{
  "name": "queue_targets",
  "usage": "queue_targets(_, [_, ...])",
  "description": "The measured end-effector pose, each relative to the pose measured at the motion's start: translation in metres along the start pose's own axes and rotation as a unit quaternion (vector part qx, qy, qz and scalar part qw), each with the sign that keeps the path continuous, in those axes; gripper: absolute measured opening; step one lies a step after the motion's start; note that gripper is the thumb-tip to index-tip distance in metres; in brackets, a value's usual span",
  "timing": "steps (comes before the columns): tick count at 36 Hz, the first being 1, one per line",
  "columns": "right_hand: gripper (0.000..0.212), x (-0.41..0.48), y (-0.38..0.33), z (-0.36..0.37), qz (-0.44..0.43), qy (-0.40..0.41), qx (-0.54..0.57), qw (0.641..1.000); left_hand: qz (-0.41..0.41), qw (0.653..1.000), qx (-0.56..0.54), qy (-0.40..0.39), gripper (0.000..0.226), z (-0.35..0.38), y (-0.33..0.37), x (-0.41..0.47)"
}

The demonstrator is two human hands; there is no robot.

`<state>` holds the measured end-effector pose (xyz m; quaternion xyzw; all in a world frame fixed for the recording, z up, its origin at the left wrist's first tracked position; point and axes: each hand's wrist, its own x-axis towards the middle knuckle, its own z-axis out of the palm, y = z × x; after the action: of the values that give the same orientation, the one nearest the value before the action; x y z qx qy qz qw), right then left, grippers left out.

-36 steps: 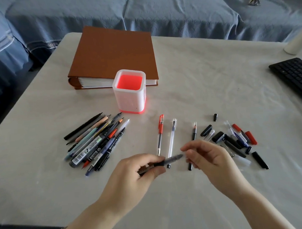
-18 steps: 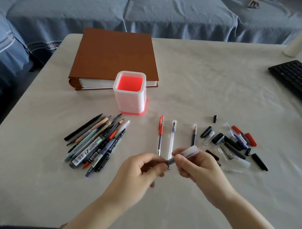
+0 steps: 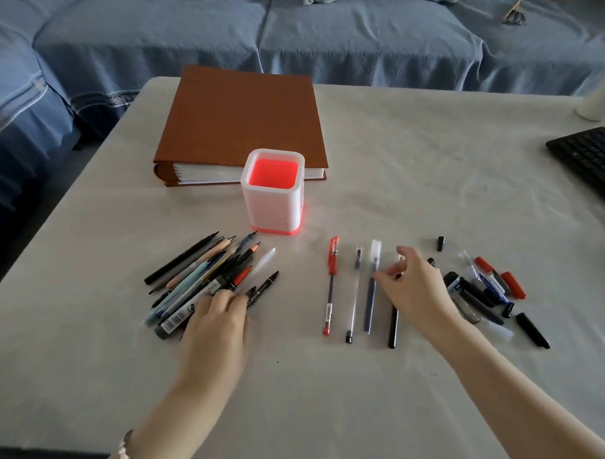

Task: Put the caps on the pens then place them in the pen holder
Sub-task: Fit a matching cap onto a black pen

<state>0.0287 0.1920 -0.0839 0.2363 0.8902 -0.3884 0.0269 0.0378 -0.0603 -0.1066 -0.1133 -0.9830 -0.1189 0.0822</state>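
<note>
**L hand on loose pens, R hand open by capped row**

Pen holder (image 3: 274,196): white, square, red glow inside and at its base. It stands upright mid-table, just in front of a brown binder (image 3: 242,121); can't tell if they touch.

L hand (image 3: 218,321) lies palm-down on the near end of the pile of loose pens (image 3: 206,277), which sits front-left of the holder with the tips fanned away from the person. The fingers (image 3: 228,297) are bent onto the pens. Can't tell whether they pinch one or only rest there. Bracelet (image 3: 125,452) on that wrist.

R hand (image 3: 416,290) hovers low, right of centre, fingers loose and spread, holding nothing. Its thumb tip is just beside the blue pen (image 3: 370,302), which wears a frosted cap at its far end.

Four pens lie in a row, approx. parallel, pointing away from the person. L to R:
- red pen (image 3: 332,283)
- clear pen (image 3: 354,296)
- the blue one
- black pen (image 3: 393,329), far end hidden under the R hand

The heap of caps (image 3: 485,291) (black, red, blue, clear) is just right of the R hand. One small black cap (image 3: 440,243) lies apart, beyond it.

Table (image 3: 412,163) has a pale cloth. Black keyboard (image 3: 590,161) is at the right edge, and a blue sofa (image 3: 356,38) sits behind.
</note>
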Motion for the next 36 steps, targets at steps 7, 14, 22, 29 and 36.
queue_targets(7, [0.036,0.029,0.019,-0.036,-0.033,0.09,-0.134,0.986,0.012,1.0,-0.01,-0.008,0.017,0.002,0.005,0.008])
queue_targets(14, [0.032,0.06,0.031,-0.052,0.011,0.078,-0.25,0.965,-0.007,1.0,0.011,-0.019,0.025,0.0,0.013,0.012])
queue_targets(22, [0.026,0.05,0.033,-0.047,-0.054,0.097,-0.158,0.981,0.01,1.0,-0.021,-0.009,0.028,-0.007,0.027,0.015])
queue_targets(29, [0.018,-0.005,0.005,-0.045,-0.105,0.027,0.11,0.988,0.014,0.964,-0.266,-0.024,0.013,-0.027,0.046,0.013])
queue_targets(36, [0.016,-0.043,-0.016,-0.05,-0.088,-0.027,0.266,0.96,0.039,0.921,-0.377,-0.086,0.014,-0.037,0.054,0.012])
